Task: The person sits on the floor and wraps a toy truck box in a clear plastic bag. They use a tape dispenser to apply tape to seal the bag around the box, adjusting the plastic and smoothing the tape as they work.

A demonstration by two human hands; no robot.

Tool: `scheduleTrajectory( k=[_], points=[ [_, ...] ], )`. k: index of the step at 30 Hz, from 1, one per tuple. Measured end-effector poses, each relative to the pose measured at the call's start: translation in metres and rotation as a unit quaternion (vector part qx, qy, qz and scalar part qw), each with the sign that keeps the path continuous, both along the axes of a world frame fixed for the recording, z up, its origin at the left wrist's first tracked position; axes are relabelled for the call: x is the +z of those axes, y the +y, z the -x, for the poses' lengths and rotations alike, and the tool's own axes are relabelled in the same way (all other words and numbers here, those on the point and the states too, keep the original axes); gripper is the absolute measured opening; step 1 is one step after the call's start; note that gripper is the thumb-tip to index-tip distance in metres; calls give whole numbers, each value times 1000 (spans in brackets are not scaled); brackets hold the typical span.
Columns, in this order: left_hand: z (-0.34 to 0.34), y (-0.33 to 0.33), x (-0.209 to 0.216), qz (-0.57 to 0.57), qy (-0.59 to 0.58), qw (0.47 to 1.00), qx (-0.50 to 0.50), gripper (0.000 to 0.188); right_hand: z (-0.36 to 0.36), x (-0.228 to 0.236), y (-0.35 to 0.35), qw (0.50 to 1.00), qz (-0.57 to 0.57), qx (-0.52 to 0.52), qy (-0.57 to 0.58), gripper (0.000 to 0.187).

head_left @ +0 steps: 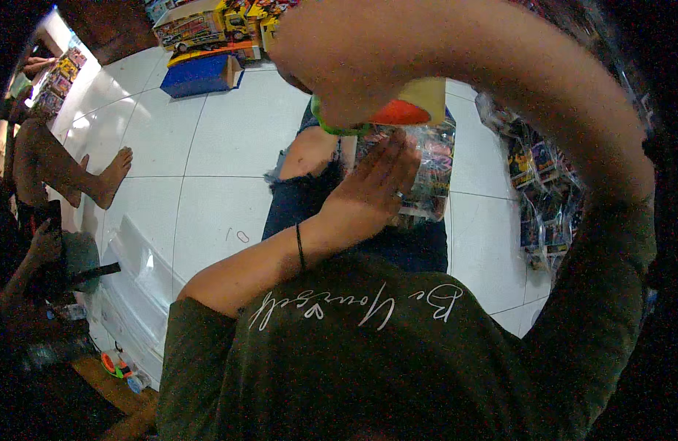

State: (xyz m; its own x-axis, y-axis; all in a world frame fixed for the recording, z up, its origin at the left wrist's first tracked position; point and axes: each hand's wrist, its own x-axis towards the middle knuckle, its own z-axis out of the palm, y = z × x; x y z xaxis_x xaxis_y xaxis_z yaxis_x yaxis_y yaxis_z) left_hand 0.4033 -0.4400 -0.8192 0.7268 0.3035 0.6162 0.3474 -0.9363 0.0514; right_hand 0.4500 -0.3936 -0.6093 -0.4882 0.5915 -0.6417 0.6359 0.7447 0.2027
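Note:
A clear-wrapped package with colourful printing (434, 165) lies across my lap. My left hand (372, 184) rests flat on it, fingers stretched out and pressed to the wrapping. Above its far end, my right hand (346, 73) is closed around what looks like a tape dispenser (405, 112), with green and orange parts and a pale yellowish broad surface. My right fingers and forearm hide much of that tool. Whether tape touches the package I cannot tell.
Printed toy-truck boxes (207, 29) and a blue box (199, 76) stand ahead on the tiled floor. Wrapped packages (545, 191) are stacked at right. Clear plastic sheets (137, 272) and another orange-green tape dispenser (117, 364) lie left. Another person's bare legs (67, 165) extend from the left.

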Motion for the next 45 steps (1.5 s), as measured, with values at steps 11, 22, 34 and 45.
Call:
scheduleTrajectory(
  k=[11, 22, 34, 45],
  points=[
    [10, 1, 6, 36, -7, 999, -29, 49, -80, 3, -36, 949, -153, 30, 274, 43],
    [24, 22, 8, 19, -51, 998, 5, 49, -279, -61, -161, 938, -280, -138, 150, 46],
    [-5, 14, 14, -34, 29, 998, 40, 60, -351, -87, -120, 695, -285, -347, 561, 44],
    [9, 12, 34, 75, -89, 993, -28, 69, -240, -37, -80, 460, -145, -389, 785, 54]
  ],
)
